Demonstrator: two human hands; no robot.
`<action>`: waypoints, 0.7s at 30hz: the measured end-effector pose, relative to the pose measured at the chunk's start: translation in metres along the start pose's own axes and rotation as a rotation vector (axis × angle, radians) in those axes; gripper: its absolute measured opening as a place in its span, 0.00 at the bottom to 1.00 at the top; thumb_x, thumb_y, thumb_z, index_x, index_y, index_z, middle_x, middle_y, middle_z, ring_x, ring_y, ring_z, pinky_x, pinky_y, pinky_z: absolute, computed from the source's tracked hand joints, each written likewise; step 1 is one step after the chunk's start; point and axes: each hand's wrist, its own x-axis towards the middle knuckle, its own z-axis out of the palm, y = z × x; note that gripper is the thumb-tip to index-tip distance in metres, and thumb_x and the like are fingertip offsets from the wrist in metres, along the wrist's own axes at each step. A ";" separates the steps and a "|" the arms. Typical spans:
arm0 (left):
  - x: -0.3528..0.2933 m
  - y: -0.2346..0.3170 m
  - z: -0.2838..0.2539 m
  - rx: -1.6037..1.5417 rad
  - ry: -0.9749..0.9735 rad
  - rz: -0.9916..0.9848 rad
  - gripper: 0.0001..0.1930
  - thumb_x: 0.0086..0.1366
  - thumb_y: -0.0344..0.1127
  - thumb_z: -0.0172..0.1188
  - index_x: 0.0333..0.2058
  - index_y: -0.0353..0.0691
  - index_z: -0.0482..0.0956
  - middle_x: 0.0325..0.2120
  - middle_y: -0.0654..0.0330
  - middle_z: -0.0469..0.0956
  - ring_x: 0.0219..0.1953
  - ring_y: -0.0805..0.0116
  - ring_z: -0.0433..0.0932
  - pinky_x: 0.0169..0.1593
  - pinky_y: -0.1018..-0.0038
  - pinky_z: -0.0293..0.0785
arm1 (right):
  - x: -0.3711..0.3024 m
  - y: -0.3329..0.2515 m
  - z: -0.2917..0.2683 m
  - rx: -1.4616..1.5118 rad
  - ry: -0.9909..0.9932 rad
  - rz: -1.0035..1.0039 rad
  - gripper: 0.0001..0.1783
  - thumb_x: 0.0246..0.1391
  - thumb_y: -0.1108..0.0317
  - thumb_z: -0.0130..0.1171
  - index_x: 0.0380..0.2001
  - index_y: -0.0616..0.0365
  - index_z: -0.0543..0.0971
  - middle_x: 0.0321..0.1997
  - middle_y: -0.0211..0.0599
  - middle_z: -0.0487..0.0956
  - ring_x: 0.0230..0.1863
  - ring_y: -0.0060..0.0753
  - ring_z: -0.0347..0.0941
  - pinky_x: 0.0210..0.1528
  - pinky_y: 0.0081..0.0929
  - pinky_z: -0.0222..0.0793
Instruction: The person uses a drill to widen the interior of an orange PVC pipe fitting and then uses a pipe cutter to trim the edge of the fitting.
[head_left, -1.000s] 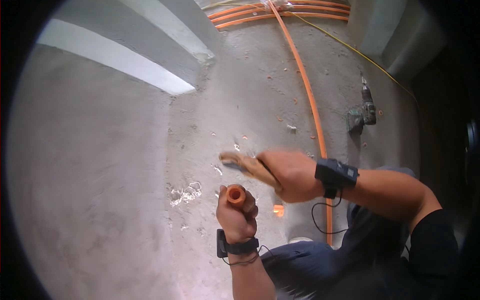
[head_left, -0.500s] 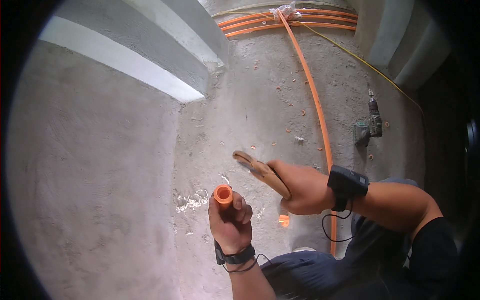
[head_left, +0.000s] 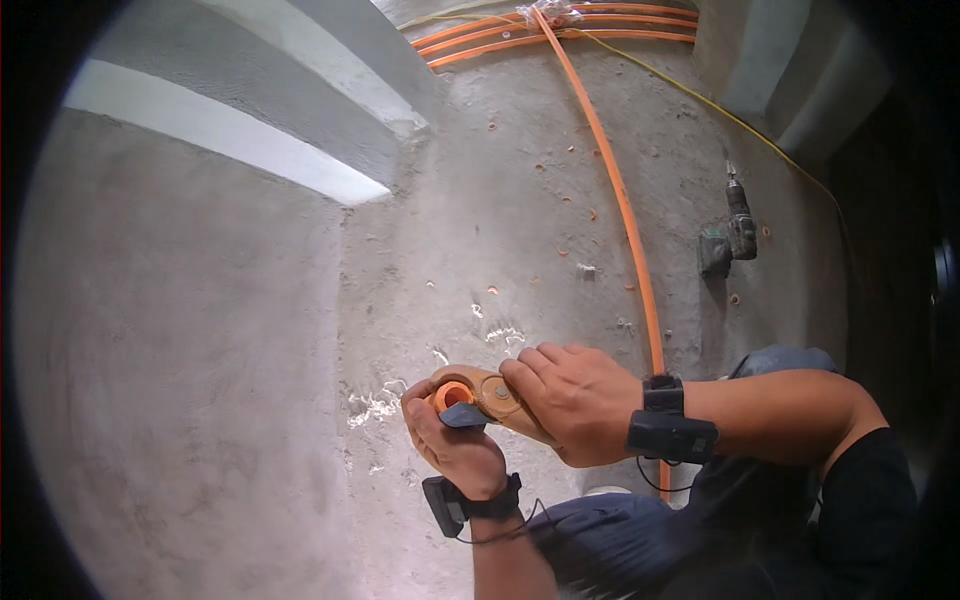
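My left hand (head_left: 462,455) is closed around a short orange plastic pipe (head_left: 455,388), its open round end turned up toward me. In my right hand (head_left: 585,405) is a pipe cutter (head_left: 501,394) with tan-orange handles and a dark blade. The cutter's curved jaw lies around the pipe near its upper end, with the blade against the near side. Whether the blade has entered the wall I cannot tell. My left fingers also rest by the jaw's outer edge. The pipe's lower part is hidden by my hand.
A long orange pipe (head_left: 617,180) runs along the concrete floor to several orange pipes (head_left: 480,50) at the far end. To the right lies a cordless drill (head_left: 741,222). A yellow cable (head_left: 690,92) curves behind it. White shavings (head_left: 375,405) and orange scraps are scattered about.
My right hand has brought the pipe cutter down and left, from above the pipe to around its end. My left hand has stayed nearly in place, still gripping the pipe.
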 end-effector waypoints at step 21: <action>-0.001 0.004 -0.012 0.164 0.125 -0.212 0.19 0.77 0.51 0.46 0.36 0.43 0.76 0.24 0.66 0.74 0.16 0.76 0.67 0.19 0.79 0.58 | 0.005 0.019 0.013 -0.142 0.096 -0.112 0.15 0.59 0.65 0.64 0.44 0.61 0.74 0.37 0.40 0.79 0.39 0.43 0.80 0.41 0.36 0.74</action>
